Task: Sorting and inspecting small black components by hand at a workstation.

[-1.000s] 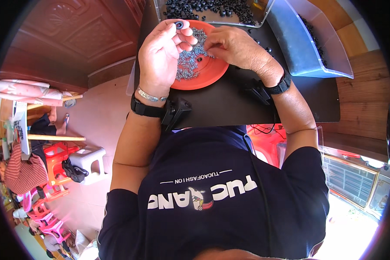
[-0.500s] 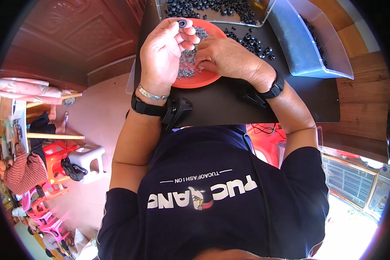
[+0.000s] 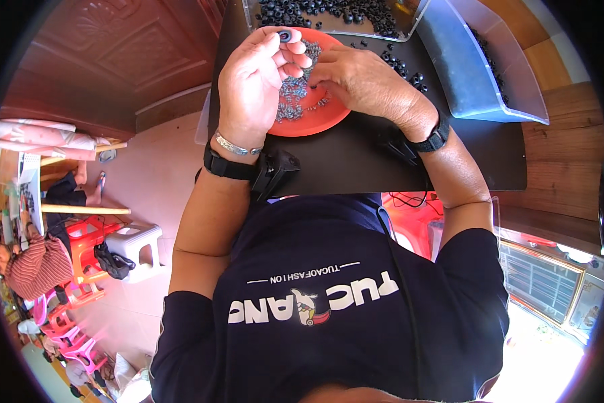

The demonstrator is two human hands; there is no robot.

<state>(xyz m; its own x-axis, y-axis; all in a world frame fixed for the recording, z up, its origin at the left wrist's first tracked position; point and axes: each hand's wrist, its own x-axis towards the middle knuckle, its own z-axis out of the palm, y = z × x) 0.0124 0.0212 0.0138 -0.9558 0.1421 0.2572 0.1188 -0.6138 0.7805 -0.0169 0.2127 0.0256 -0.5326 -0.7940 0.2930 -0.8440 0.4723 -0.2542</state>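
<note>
My left hand (image 3: 253, 75) is turned palm up over the left rim of a round red plate (image 3: 327, 124). Between its thumb and fingertips it grips a small black ring-like part (image 3: 286, 36) with a hole in its middle. Many tiny grey metal pieces (image 3: 290, 111) lie scattered on the plate. Above the plate's right side is my right hand (image 3: 362, 79), its fingers curled and brought together. Whatever those fingertips hold, if anything, is too small to make out.
Beyond the plate stands a clear bin (image 3: 355, 33) of black round parts. Loose black parts (image 3: 399, 66) lie on the dark table (image 3: 476, 154) near a bluish plastic bin (image 3: 476, 94). A person in a striped top (image 3: 43, 269) sits at far left by stools (image 3: 137, 245).
My right hand has lifted and shifted slightly right from the grey pieces, baring more of the plate. My left hand stays almost in place, with the black part tilted slightly.
</note>
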